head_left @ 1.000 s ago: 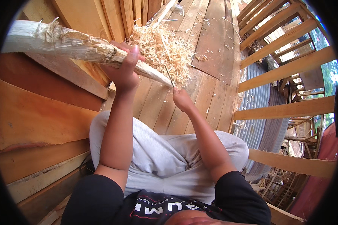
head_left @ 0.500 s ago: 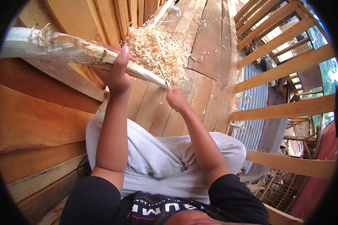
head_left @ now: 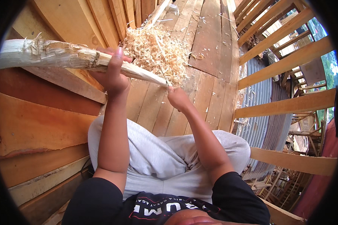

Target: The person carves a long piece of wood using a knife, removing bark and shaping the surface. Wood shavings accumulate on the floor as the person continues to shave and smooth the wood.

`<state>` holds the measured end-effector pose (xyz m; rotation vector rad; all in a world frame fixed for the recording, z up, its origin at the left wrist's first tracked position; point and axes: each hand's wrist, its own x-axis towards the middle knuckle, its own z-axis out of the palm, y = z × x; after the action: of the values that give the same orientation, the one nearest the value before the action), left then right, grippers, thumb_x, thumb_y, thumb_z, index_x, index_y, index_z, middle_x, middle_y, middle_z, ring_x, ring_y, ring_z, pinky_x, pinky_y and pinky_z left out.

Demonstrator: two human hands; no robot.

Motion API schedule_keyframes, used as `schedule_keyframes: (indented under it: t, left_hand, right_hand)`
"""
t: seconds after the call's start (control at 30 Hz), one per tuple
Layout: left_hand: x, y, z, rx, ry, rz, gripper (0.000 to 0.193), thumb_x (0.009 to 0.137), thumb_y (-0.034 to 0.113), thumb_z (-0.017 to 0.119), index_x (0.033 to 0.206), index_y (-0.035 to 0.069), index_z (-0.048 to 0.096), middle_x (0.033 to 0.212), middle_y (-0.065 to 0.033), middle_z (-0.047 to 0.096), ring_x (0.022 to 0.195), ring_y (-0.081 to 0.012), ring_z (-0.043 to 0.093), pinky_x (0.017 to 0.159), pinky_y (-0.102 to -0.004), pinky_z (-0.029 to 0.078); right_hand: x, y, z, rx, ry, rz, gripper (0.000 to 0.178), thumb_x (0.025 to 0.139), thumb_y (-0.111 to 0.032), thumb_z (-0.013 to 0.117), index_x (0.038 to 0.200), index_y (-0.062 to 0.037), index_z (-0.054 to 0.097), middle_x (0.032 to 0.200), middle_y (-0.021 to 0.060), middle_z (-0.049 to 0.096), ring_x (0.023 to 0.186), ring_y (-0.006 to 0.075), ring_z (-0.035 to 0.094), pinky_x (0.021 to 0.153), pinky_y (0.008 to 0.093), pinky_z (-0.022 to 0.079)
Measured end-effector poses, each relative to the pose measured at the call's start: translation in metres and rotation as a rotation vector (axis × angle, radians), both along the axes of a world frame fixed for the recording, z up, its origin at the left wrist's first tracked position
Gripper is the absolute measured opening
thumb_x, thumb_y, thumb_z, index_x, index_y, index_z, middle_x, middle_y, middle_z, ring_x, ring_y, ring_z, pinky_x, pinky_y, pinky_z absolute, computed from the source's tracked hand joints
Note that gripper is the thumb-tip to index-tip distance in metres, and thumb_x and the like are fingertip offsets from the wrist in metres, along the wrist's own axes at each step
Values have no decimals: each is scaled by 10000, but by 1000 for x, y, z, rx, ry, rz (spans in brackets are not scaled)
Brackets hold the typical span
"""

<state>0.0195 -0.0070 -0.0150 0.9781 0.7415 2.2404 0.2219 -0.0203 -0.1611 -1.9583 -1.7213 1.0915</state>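
A pale, stripped wooden pole (head_left: 67, 53) is spanning the space in front of the person, its thick end pointing left and its narrow end tapering toward the right. The left hand (head_left: 115, 75) is gripping the pole partway along, nearer the narrow end, its thumb lying over the top and its fingers wrapping round the far side. The right hand (head_left: 178, 99) is sitting just beside the pole's narrow tip as a tight fist, holding a thin dark blade (head_left: 163, 73) that is crossing the tip and pointing away from the person. The fist is hiding the handle, so this is probably a knife.

Frayed fibres (head_left: 37, 40) are standing up near the pole's thick end. Beyond the pole's narrow half, a heap of curly shavings (head_left: 154, 48) is lying on the plank floor (head_left: 154, 107). On the pole's near side, grey trousers (head_left: 154, 150) are covering the person's folded legs, and broad boards (head_left: 45, 125) are standing below its thick end.
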Motion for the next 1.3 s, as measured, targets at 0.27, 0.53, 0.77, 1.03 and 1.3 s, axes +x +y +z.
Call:
schedule_keyframes:
  t: [0.27, 0.53, 0.77, 1.03, 1.3]
  left_hand:
    - [9, 0, 8, -21, 5, 56, 153, 764, 40, 652, 798, 27, 503, 628, -84, 575, 487, -176, 586, 547, -306, 519]
    - [2, -3, 6, -65, 19, 115, 170, 766, 85, 641, 748, 64, 472, 607, -82, 544, 473, -193, 562, 525, -324, 509]
    - [4, -2, 4, -84, 1, 78, 181, 763, 115, 635, 753, 67, 461, 541, -65, 511, 451, -189, 564, 548, -323, 521]
    - [8, -5, 7, -150, 29, 145, 220, 764, 205, 639, 717, 83, 463, 578, -62, 494, 549, -188, 550, 557, -341, 487]
    - [9, -7, 5, -80, -25, 73, 159, 735, 97, 600, 771, 50, 452, 546, -95, 501, 491, -198, 537, 569, -330, 505]
  right_hand:
    - [1, -1, 8, -107, 97, -46, 551, 1010, -339, 355, 852, 131, 594, 790, 307, 626, 777, 461, 623, 750, 495, 469]
    - [-24, -5, 75, -136, 74, 123, 576, 997, -363, 355, 935, 157, 594, 873, 307, 651, 812, 443, 639, 777, 488, 485]
    - [10, 7, 19, -373, 110, -50, 556, 990, -354, 369, 993, 165, 566, 964, 334, 628, 780, 413, 652, 682, 487, 511]
    - [7, -3, 81, -411, -19, 92, 535, 998, -352, 358, 798, 111, 536, 578, 128, 510, 448, 221, 497, 429, 395, 410]
    - [22, -2, 58, -425, 23, 92, 470, 977, -350, 370, 799, 53, 534, 605, 117, 513, 482, 198, 472, 446, 397, 386]
